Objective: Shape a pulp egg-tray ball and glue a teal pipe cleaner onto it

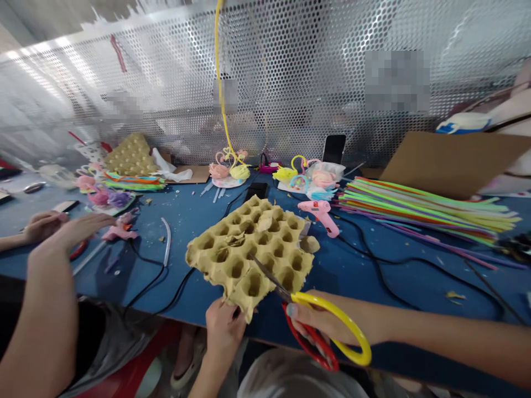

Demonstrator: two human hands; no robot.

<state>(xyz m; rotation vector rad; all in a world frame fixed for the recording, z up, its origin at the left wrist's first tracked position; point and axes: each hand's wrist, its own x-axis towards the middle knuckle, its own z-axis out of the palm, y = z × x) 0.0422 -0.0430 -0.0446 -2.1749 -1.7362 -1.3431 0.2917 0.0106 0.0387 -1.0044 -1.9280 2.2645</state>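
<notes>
Head view: I am cutting into the egg tray (249, 249), which lies tilted on the blue table (373, 276) with its near corner hanging over the table's front edge. My left hand (224, 326) pinches that near corner, thumb on top and fingers curled under, closed tight on the cardboard. My right hand (319, 323), just right of the same corner, is closed through the loops of the scissors (286, 296), fingers in the yellow loop and, as far as I can tell, thumb in the red one. The blades are partly open and reach up into the tray from its near right edge, the tips among the cups.

To my mind the cut is only begun, since most of the tray is whole. Closing the blades cleanly calls for a firm pinch from my left hand and a line that runs between cups.

Beyond the tray's far right corner lies a pink glue gun (321, 213), and well right of the tray a bundle of coloured pipe cleaners (423, 207). A black cable (375, 265) runs to the tray's right. Well left of the tray, a co-worker's hand (78, 226) rests on the table.
</notes>
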